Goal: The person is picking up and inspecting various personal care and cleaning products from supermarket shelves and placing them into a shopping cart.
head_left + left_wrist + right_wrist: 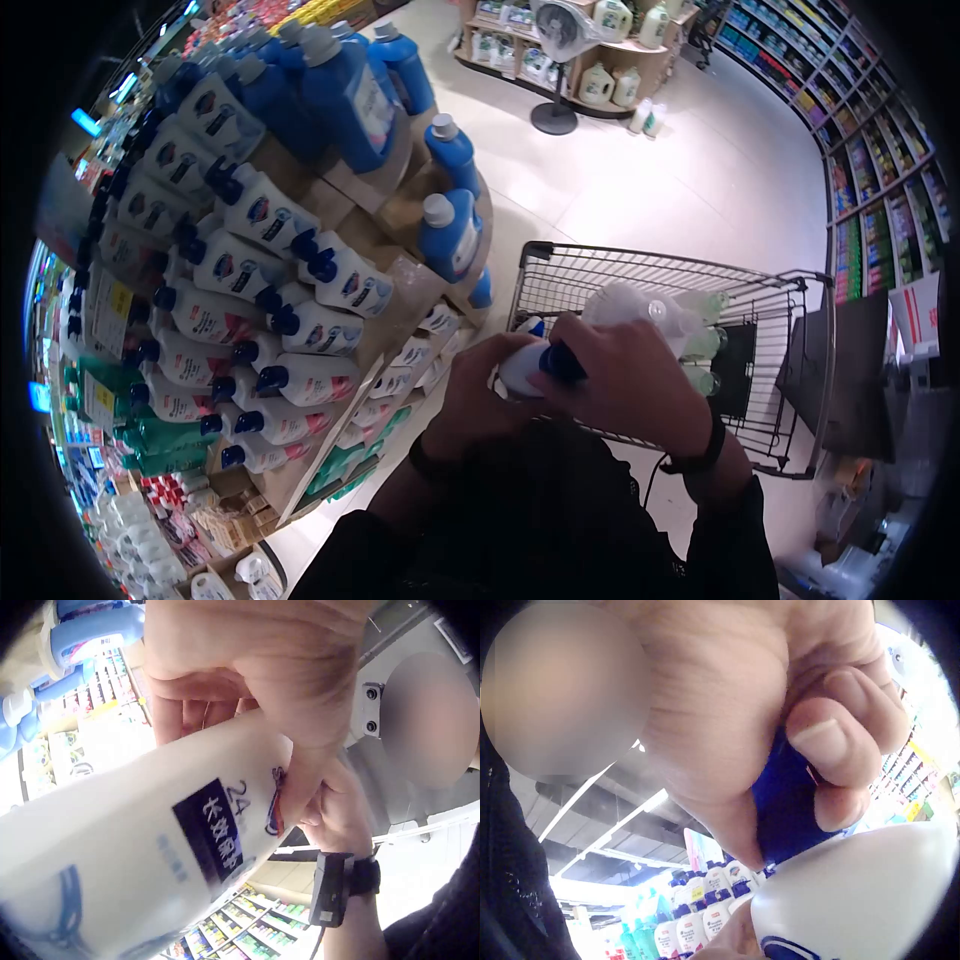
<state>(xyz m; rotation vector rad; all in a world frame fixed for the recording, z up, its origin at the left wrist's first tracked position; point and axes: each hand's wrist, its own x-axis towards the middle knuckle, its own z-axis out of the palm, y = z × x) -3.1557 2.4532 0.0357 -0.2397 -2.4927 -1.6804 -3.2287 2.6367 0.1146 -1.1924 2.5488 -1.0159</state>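
Both hands are on a white bottle [520, 372] with a dark blue top [562, 362], held over the near side of the cart. My left hand [478, 392] grips the bottle's body, thumb along its printed side in the left wrist view, where a navy label [214, 832] shows on the white plastic [112, 817]. My right hand [640, 375] has its fingers curled round the blue top [791, 806], seen close up in the right wrist view. Much of that top is hidden by the fingers.
A wire shopping cart [815, 375] stands ahead, with large clear and pale bottles [705, 345] in it. To the left, a display holds rows of white pump bottles [255, 215] and big blue bottles [350, 105]. A standing fan [555, 118] and stocked shelves [880, 170] are farther off.
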